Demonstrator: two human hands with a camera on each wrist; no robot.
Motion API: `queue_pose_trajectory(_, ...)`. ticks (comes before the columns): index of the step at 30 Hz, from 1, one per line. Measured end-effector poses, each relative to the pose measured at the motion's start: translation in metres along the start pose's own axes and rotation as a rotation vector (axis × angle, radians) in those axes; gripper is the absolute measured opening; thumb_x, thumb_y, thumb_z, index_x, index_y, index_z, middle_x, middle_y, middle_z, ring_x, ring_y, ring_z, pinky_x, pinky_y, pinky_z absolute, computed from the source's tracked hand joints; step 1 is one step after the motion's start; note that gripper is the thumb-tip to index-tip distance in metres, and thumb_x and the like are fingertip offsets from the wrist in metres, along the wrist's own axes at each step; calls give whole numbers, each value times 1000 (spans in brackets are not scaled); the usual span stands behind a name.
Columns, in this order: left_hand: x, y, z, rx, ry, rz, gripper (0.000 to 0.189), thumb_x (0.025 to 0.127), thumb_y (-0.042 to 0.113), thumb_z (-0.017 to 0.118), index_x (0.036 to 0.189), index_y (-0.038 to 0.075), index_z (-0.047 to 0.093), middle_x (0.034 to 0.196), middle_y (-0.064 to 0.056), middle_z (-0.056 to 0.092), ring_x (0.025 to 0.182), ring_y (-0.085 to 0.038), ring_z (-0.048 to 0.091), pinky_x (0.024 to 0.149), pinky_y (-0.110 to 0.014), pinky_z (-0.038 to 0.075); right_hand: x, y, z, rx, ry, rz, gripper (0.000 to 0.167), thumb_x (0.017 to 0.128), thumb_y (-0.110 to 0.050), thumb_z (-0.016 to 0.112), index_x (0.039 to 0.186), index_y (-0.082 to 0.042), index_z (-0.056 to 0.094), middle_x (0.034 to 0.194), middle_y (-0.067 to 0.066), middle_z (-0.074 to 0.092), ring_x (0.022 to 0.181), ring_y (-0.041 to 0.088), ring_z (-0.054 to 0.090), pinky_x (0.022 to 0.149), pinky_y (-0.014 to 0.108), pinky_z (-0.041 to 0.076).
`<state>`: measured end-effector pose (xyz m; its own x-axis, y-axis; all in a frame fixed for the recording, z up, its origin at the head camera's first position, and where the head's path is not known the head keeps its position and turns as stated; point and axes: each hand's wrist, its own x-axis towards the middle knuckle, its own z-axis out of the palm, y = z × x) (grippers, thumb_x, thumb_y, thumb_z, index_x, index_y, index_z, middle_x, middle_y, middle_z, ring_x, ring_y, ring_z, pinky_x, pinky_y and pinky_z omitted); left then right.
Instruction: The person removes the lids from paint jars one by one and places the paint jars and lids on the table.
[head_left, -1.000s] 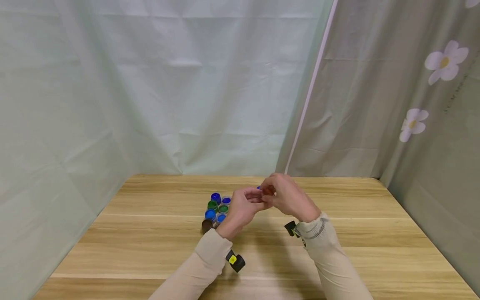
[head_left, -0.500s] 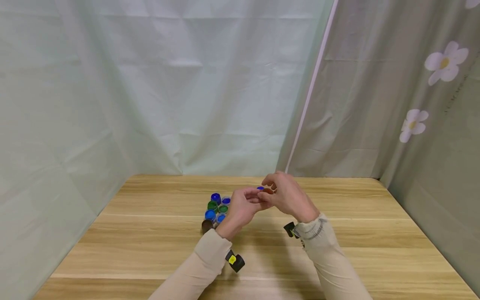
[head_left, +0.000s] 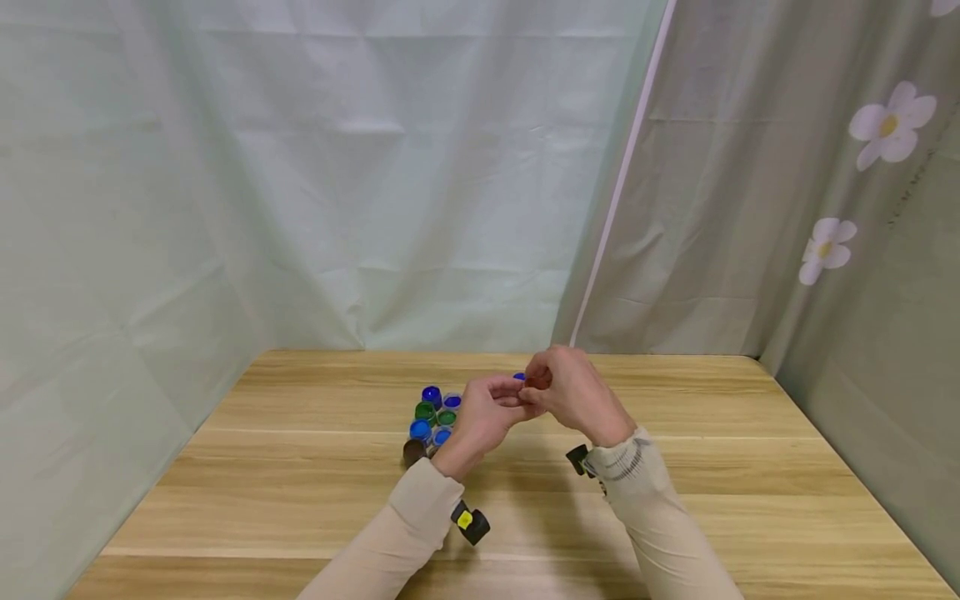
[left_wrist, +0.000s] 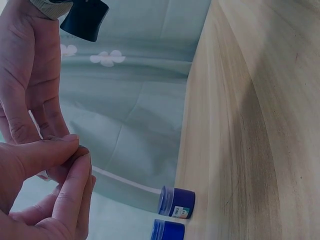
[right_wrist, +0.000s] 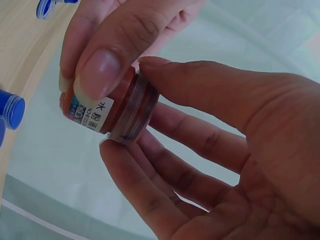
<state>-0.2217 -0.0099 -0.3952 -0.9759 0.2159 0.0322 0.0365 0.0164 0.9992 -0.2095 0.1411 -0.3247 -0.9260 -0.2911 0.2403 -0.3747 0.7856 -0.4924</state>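
A small paint jar (right_wrist: 120, 112) of reddish-brown paint, with a white label and a clear lid (right_wrist: 137, 112), is held up over the table between both hands. My left hand (head_left: 483, 412) pinches the jar's body, its thumb pressed over the label in the right wrist view. From the other side, my right hand (head_left: 577, 398) grips the lid with thumb and fingertips. In the head view the fingers hide most of the jar. Left of the hands stand dark blue (head_left: 431, 396), green (head_left: 425, 412), blue (head_left: 420, 430) and dark brown (head_left: 414, 452) paint jars.
More jars stand in a second row, including a green one (head_left: 447, 418), partly behind the left hand. Past the fingertips is another blue jar (head_left: 519, 377). The wooden table (head_left: 300, 500) ends at a pale curtain (head_left: 420, 183) behind and on both sides.
My right hand's fingers loosened and lifted off the jar half a second ago, then closed around its lid again. The left hand has kept its place.
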Motion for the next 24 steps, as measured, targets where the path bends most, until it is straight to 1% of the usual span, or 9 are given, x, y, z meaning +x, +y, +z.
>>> queue_pose_trajectory(3,0,0,0,33,11,2,28,89,0,76,116,-1,73,110,-16,76,98,-23,76,89,-37,62,-1,0,-1,7,-9,-15,11,87,-12,82,95,-8,78,93,3,72,83,15,65,73,31,56)
queue_pose_trajectory(7,0,1,0,45,14,0,29,88,0,77,117,1,73,111,-15,76,99,-23,76,89,-37,62,-2,0,-3,4,-23,-38,10,87,-9,80,96,-8,77,92,3,70,82,16,62,72,31,54)
queue_pose_trajectory(14,-1,1,0,6,-1,7,29,89,-1,76,118,0,73,112,-17,76,100,-24,76,90,-38,61,-2,0,-5,7,-53,-66,12,87,-4,78,99,-7,78,94,3,70,86,17,62,76,33,54)
queue_pose_trajectory(16,-1,1,0,23,1,12,29,88,1,77,117,1,74,111,-16,76,99,-23,76,89,-37,62,-2,0,-5,3,-52,-76,13,87,-4,78,99,-7,78,94,3,70,86,18,62,77,33,53)
queue_pose_trajectory(20,-1,1,0,49,12,12,29,88,5,79,116,3,75,110,-14,76,94,-18,75,87,-36,62,-2,1,-4,-13,-50,-68,13,87,-10,80,99,-8,77,90,3,68,82,18,59,71,32,49)
queue_pose_trajectory(24,-1,1,-1,61,22,11,29,87,5,80,116,2,74,110,-13,75,89,-13,72,86,-35,63,-1,1,-2,-36,-40,-47,18,86,-19,83,99,-8,77,86,2,66,79,16,57,67,29,46)
